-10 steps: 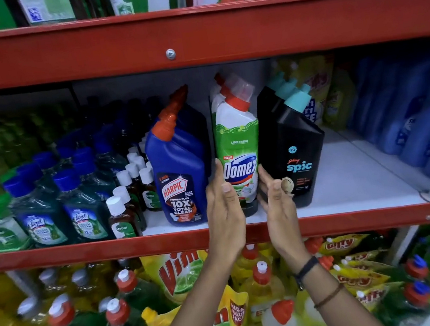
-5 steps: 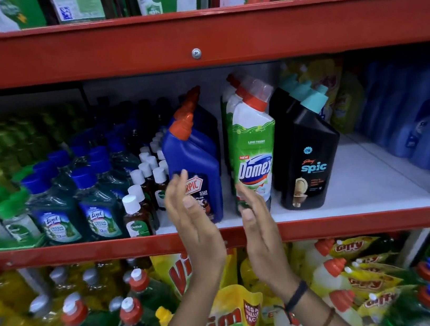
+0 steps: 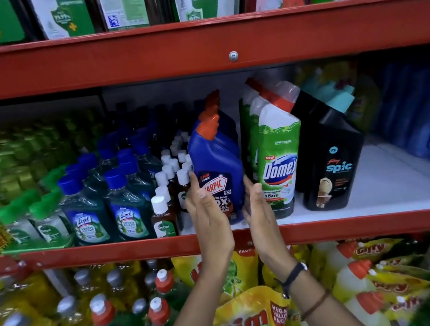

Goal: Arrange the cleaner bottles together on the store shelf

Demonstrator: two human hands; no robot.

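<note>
In the head view, both hands are raised to the middle shelf, palms facing each other on either side of the blue bottle. The left hand lies flat against the bottle's left side at about nine o'clock, fingers straight and spread open, covering the start of its label; the right hand stands at the bottle's three o'clock side, fingers likewise extended and not curled, in the narrow gap before the green-and-white bottle. Whether the right palm presses the blue bottle cannot be told. Half a second ago the hands hung lower, in front of the shelf edge with space between them and the bottles; a second ago they flanked the green-and-white bottle instead. The blue bottle stands upright near the front of the shelf, just beside the green-and-white one, which leans slightly toward the black bottle at its three o'clock. These three keep the same order as before. Small brown bottles stand at the blue bottle's nine o'clock.
</note>
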